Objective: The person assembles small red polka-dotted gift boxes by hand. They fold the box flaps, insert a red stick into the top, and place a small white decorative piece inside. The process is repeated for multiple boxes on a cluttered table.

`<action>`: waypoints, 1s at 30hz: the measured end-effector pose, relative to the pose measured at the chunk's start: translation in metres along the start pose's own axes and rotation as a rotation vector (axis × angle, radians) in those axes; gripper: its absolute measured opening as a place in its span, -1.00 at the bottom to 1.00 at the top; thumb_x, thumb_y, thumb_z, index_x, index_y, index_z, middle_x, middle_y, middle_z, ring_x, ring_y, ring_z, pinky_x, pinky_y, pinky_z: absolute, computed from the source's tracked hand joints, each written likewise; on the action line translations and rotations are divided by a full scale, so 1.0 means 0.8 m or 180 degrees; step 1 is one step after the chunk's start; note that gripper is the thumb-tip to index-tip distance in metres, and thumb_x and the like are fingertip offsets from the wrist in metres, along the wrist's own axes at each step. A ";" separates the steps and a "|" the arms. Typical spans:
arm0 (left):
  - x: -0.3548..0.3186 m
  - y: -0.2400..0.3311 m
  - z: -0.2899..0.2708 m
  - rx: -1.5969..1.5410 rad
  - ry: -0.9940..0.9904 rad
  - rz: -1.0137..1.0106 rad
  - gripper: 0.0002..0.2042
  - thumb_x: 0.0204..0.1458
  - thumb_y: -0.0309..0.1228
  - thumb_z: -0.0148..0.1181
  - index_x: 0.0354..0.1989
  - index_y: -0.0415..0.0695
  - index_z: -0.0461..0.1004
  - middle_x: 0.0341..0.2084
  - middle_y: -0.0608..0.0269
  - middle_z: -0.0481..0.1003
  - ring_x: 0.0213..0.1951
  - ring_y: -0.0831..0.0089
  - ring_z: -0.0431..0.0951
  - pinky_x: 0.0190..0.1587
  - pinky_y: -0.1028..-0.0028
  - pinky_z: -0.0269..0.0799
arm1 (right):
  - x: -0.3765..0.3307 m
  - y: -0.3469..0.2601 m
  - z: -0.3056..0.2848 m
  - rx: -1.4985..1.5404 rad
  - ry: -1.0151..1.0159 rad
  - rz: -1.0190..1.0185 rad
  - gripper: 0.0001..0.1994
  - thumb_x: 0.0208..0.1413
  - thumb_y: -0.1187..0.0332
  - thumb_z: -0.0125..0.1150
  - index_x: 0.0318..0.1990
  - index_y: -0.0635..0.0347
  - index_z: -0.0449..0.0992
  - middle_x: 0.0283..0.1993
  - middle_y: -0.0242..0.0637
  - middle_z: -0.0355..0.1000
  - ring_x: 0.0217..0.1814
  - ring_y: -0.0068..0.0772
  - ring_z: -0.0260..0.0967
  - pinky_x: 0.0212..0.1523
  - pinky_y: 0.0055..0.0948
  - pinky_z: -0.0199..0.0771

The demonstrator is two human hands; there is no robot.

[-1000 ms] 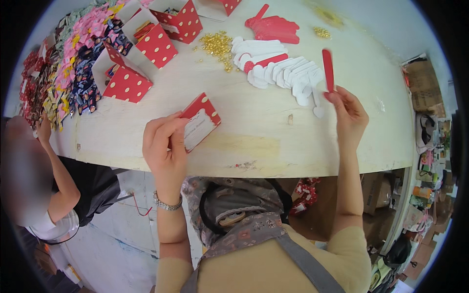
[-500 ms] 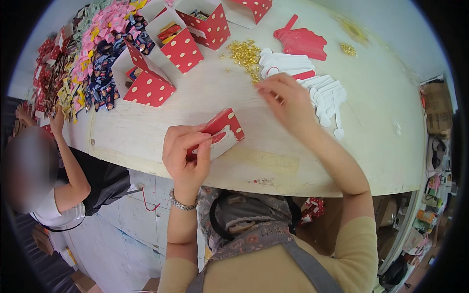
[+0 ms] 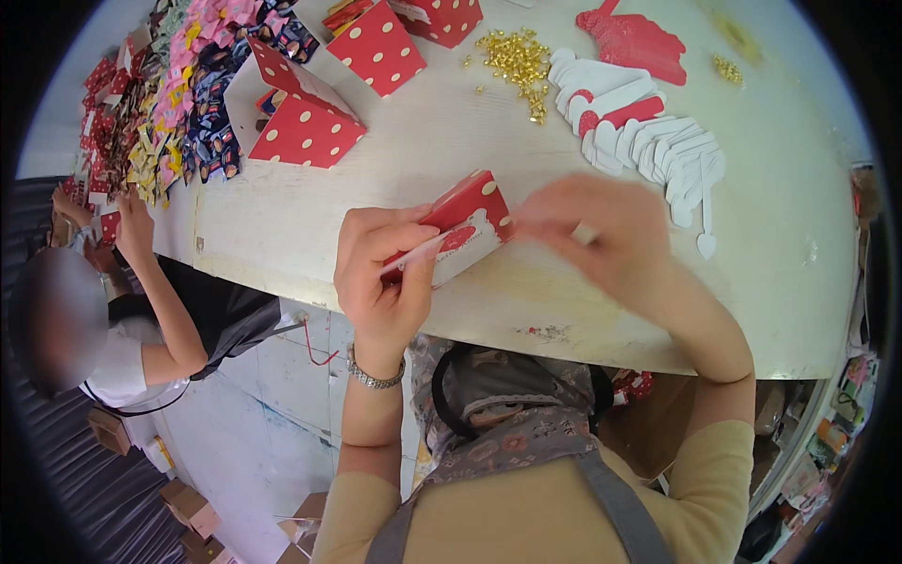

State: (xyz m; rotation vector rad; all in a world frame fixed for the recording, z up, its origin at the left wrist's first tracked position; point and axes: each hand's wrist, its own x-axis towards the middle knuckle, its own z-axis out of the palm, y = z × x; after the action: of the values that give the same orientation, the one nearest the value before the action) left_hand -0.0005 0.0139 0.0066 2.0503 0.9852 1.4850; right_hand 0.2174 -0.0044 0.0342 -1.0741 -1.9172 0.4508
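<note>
My left hand (image 3: 385, 273) grips a small red box (image 3: 481, 211) with cream dots and a white label panel, holding it tilted just above the table. Fingers and thumb cover its left end. My right hand (image 3: 601, 244) is beside the box's right end, blurred by motion, with thumb and fingertips drawn together; anything between them is too smeared to make out. Beyond it lie a heap of small gold fasteners (image 3: 515, 58) and a fanned stack of white paper strips (image 3: 648, 150) with rounded or heart-shaped ends. One red strip (image 3: 631, 113) lies among the white ones.
Open dotted boxes (image 3: 310, 132) with wrapped pieces inside stand at the back left, beside heaps of wrapped sweets (image 3: 211, 103). A red stack of strips (image 3: 639, 45) and a smaller gold heap (image 3: 725, 68) lie far right. A co-worker's hand (image 3: 136, 226) is at the left edge.
My right hand has come from the gold heap toward me, to the right end of the box. My left hand still holds the box. The whole view has shifted slightly.
</note>
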 end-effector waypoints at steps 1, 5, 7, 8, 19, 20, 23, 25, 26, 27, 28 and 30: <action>0.001 -0.001 0.003 -0.0058 0.0031 0.0009 -0.83 -0.14 -0.68 0.24 -0.34 -0.21 0.48 -0.35 0.08 0.50 -0.33 0.33 0.48 -0.30 0.48 0.39 | 0.000 -0.012 0.006 0.0301 -0.0045 -0.0387 -0.84 -0.12 0.53 0.32 -0.31 0.17 0.58 -0.31 -0.29 0.51 -0.39 -0.32 0.48 -0.44 -0.44 0.47; 0.000 -0.001 0.009 -0.0176 0.0070 -0.0048 -0.83 -0.12 -0.67 0.24 -0.33 -0.19 0.48 -0.34 0.10 0.51 -0.33 0.34 0.47 -0.31 0.49 0.39 | 0.005 -0.016 0.029 0.0451 0.0201 -0.0647 -0.83 -0.15 0.54 0.35 -0.32 0.23 0.57 -0.34 -0.24 0.49 -0.38 -0.27 0.47 -0.42 -0.44 0.49; -0.001 -0.001 0.011 -0.0160 0.0092 -0.0003 -0.82 -0.13 -0.66 0.25 -0.33 -0.18 0.49 -0.34 0.11 0.51 -0.33 0.35 0.47 -0.32 0.49 0.38 | 0.009 -0.016 0.032 0.0397 0.0216 -0.0586 -0.82 -0.15 0.54 0.35 -0.32 0.25 0.56 -0.34 -0.21 0.49 -0.38 -0.24 0.47 -0.42 -0.42 0.50; -0.001 -0.002 0.011 -0.0152 0.0104 0.0019 -0.81 -0.13 -0.66 0.25 -0.32 -0.17 0.49 -0.34 0.12 0.51 -0.33 0.35 0.47 -0.32 0.49 0.38 | 0.009 -0.015 0.034 0.0366 0.0267 -0.0586 -0.83 -0.15 0.53 0.34 -0.33 0.24 0.56 -0.35 -0.24 0.49 -0.39 -0.25 0.46 -0.42 -0.41 0.48; -0.007 -0.010 0.004 0.0198 -0.0084 0.0330 -0.82 -0.25 -0.61 0.27 -0.42 -0.08 0.51 -0.32 0.20 0.51 -0.34 0.25 0.49 -0.35 0.41 0.41 | 0.008 -0.017 0.036 0.0119 0.0096 -0.0621 -0.79 -0.20 0.59 0.33 -0.32 0.27 0.51 -0.32 -0.21 0.47 -0.38 -0.21 0.43 -0.41 -0.36 0.46; -0.009 -0.011 0.000 0.0354 -0.0207 0.0472 -0.84 -0.24 -0.59 0.27 -0.45 -0.08 0.50 -0.31 0.19 0.51 -0.33 0.25 0.50 -0.33 0.40 0.44 | 0.007 -0.018 0.034 0.0100 0.0063 -0.0622 -0.79 -0.20 0.59 0.32 -0.32 0.27 0.51 -0.32 -0.21 0.46 -0.39 -0.21 0.42 -0.41 -0.37 0.45; -0.017 -0.021 0.004 0.0035 0.0002 0.0607 -0.79 -0.28 -0.51 0.38 -0.42 -0.08 0.50 -0.28 0.18 0.54 -0.31 0.23 0.54 -0.28 0.39 0.48 | 0.009 -0.028 0.032 0.0063 -0.0040 -0.0598 -0.78 -0.21 0.60 0.32 -0.32 0.26 0.52 -0.32 -0.23 0.46 -0.43 -0.25 0.39 -0.45 -0.39 0.41; -0.020 -0.017 0.007 -0.0171 0.0047 0.0274 -0.75 -0.28 -0.49 0.40 -0.37 -0.09 0.49 -0.27 0.19 0.54 -0.29 0.22 0.55 -0.28 0.39 0.49 | 0.007 -0.029 0.031 0.0054 -0.0146 -0.0519 -0.76 -0.23 0.59 0.32 -0.30 0.26 0.52 -0.33 -0.25 0.45 -0.41 -0.23 0.40 -0.43 -0.38 0.42; -0.019 -0.016 0.007 -0.0280 0.0067 0.0109 -0.73 -0.28 -0.48 0.40 -0.35 -0.10 0.49 -0.27 0.19 0.55 -0.28 0.22 0.55 -0.27 0.39 0.49 | 0.008 -0.028 0.031 0.0047 -0.0198 -0.0475 -0.75 -0.24 0.58 0.31 -0.29 0.26 0.52 -0.33 -0.25 0.45 -0.40 -0.23 0.41 -0.43 -0.37 0.43; -0.018 -0.016 0.001 -0.0084 -0.0097 0.0302 -0.70 -0.25 -0.48 0.39 -0.29 -0.12 0.48 -0.27 0.20 0.55 -0.26 0.22 0.57 -0.25 0.38 0.50 | 0.007 -0.030 0.033 0.0101 -0.0191 -0.0451 -0.74 -0.24 0.58 0.32 -0.29 0.26 0.52 -0.33 -0.26 0.45 -0.40 -0.24 0.40 -0.44 -0.37 0.41; -0.015 -0.015 0.001 -0.0021 -0.0105 0.0343 -0.71 -0.25 -0.48 0.39 -0.30 -0.11 0.49 -0.28 0.20 0.55 -0.27 0.22 0.57 -0.26 0.38 0.50 | 0.008 -0.031 0.034 0.0049 -0.0194 -0.0417 -0.74 -0.24 0.57 0.33 -0.28 0.25 0.52 -0.33 -0.26 0.45 -0.40 -0.24 0.41 -0.45 -0.37 0.40; -0.009 -0.014 0.001 0.0091 -0.0134 0.0433 -0.72 -0.27 -0.48 0.39 -0.32 -0.11 0.50 -0.30 0.19 0.55 -0.30 0.22 0.56 -0.28 0.38 0.51 | 0.011 -0.035 0.033 -0.0071 -0.0188 -0.0341 -0.74 -0.23 0.55 0.34 -0.28 0.24 0.52 -0.33 -0.27 0.45 -0.40 -0.24 0.41 -0.48 -0.38 0.38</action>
State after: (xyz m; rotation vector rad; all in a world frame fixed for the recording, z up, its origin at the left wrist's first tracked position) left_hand -0.0045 0.0163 -0.0059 2.1984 0.8709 1.4957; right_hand 0.1797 -0.0102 0.0422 -0.9766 -2.0251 0.4059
